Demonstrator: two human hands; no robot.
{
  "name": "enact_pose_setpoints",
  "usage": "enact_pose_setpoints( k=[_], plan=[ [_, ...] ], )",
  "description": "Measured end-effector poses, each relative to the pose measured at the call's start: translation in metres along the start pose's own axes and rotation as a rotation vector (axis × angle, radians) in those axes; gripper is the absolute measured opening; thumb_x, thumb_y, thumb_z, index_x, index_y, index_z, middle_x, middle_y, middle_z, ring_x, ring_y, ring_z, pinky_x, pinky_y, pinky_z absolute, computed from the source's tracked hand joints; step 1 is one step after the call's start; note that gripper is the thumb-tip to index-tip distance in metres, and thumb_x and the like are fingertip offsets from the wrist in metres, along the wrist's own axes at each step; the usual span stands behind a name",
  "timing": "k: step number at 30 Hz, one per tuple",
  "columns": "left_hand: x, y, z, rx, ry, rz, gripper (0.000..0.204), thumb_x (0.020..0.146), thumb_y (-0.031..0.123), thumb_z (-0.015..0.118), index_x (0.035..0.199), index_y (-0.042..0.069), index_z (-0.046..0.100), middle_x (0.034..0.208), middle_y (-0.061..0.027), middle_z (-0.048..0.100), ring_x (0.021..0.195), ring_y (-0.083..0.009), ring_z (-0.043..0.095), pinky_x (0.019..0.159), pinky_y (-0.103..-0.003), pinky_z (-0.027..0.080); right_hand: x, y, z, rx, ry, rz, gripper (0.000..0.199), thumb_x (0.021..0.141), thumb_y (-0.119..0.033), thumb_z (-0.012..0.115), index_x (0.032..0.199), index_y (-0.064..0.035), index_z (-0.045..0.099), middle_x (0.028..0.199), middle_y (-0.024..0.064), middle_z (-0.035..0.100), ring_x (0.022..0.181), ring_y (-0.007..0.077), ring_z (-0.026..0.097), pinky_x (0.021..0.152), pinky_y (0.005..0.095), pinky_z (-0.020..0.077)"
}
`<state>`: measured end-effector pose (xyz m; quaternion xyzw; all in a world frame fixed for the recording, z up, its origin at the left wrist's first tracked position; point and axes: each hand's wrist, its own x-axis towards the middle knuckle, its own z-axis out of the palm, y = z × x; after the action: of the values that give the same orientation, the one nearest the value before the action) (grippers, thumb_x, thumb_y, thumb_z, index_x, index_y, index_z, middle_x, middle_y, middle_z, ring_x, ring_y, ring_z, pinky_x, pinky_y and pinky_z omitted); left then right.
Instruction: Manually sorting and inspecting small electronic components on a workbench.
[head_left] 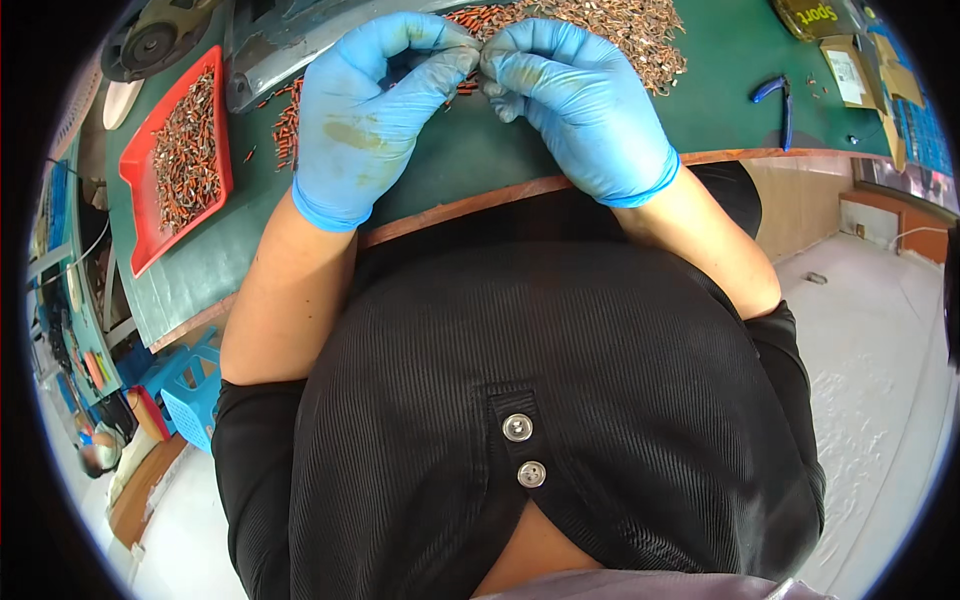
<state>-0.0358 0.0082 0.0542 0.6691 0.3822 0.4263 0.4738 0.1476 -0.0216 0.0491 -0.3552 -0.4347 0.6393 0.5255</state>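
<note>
My left hand (365, 135) and my right hand (590, 110), both in stained blue gloves, meet fingertip to fingertip over the green table (460, 160). The fingers of each are pinched closed. Whatever sits between the fingertips is too small and too covered to make out. Behind the right hand spreads a heap of small metal pieces (640, 35). Small orange-and-silver cylindrical pieces (286, 135) lie beside the left hand, and more of them show behind the fingertips.
A red scoop-shaped tray (142, 235) holding many orange-and-silver pieces stands on the left. Behind it are a dark round device (150, 48) and a clear plastic tray (262, 62). Blue-handled pliers (786, 112) and an opened cardboard box (850, 75) lie right. A blue stool (192, 395) stands lower left.
</note>
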Motion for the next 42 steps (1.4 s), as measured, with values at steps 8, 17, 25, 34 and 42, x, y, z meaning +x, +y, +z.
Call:
enact_pose_setpoints(
  k=[8, 17, 25, 34, 42],
  plan=[
    [0.007, 0.046, -0.016, -0.113, 0.258, -0.154, 0.008, 0.082, -0.002, 0.059, 0.088, 0.002, 0.062, 0.076, -0.0018, 0.061, 0.062, -0.0072, 0.053, 0.058, -0.019, 0.043, -0.007, -0.004, -0.011, -0.546, -0.03, -0.07, 0.005, 0.086, -0.002, 0.061, 0.091, -0.0008, 0.061, 0.08, 0.0018, 0.061, 0.07, 0.0071, 0.054, 0.065, 0.0211, 0.0459],
    [-0.047, 0.034, -0.062, 0.859, -0.191, -0.055, 0.011, 0.073, 0.002, 0.068, 0.084, 0.003, 0.066, 0.076, -0.0112, 0.062, 0.068, -0.0254, 0.06, 0.065, -0.031, 0.049, -0.013, 0.024, -0.034, -0.632, 0.116, -0.277, 0.012, 0.087, 0.002, 0.061, 0.098, -0.0007, 0.062, 0.085, -0.002, 0.061, 0.071, 0.0033, 0.052, 0.066, 0.017, 0.044],
    [-0.049, 0.03, -0.052, 1.042, -0.297, 0.044, 0.009, 0.072, 0.007, 0.068, 0.078, 0.005, 0.062, 0.079, -0.0122, 0.062, 0.077, -0.031, 0.06, 0.069, -0.039, 0.049, -0.007, 0.024, -0.026, -0.633, 0.123, -0.331, 0.013, 0.086, 0.003, 0.062, 0.098, -0.0006, 0.062, 0.086, -0.001, 0.062, 0.075, 0.0037, 0.054, 0.068, 0.0178, 0.0457],
    [-0.038, 0.026, -0.041, 0.325, 0.039, -0.136, 0.009, 0.082, 0.006, 0.064, 0.09, 0.002, 0.064, 0.081, -0.0037, 0.062, 0.071, -0.0104, 0.056, 0.068, -0.022, 0.046, -0.006, 0.016, 0.017, -0.161, -0.11, -0.179, 0.013, 0.091, 0.002, 0.054, 0.104, 0.0009, 0.057, 0.103, 0.0126, 0.066, 0.098, 0.0203, 0.065, 0.092, 0.0297, 0.0496],
    [-0.031, 0.012, -0.011, -0.449, 0.23, -0.153, 0.015, 0.087, 0.005, 0.061, 0.102, 0.0, 0.061, 0.086, -0.0045, 0.064, 0.076, -0.0102, 0.059, 0.069, -0.023, 0.046, 0.006, 0.026, 0.033, -0.378, -0.004, -0.538, 0.015, 0.081, -0.002, 0.068, 0.096, -0.0021, 0.063, 0.09, 0.008, 0.067, 0.079, 0.0143, 0.065, 0.069, 0.0266, 0.053]
  ],
)
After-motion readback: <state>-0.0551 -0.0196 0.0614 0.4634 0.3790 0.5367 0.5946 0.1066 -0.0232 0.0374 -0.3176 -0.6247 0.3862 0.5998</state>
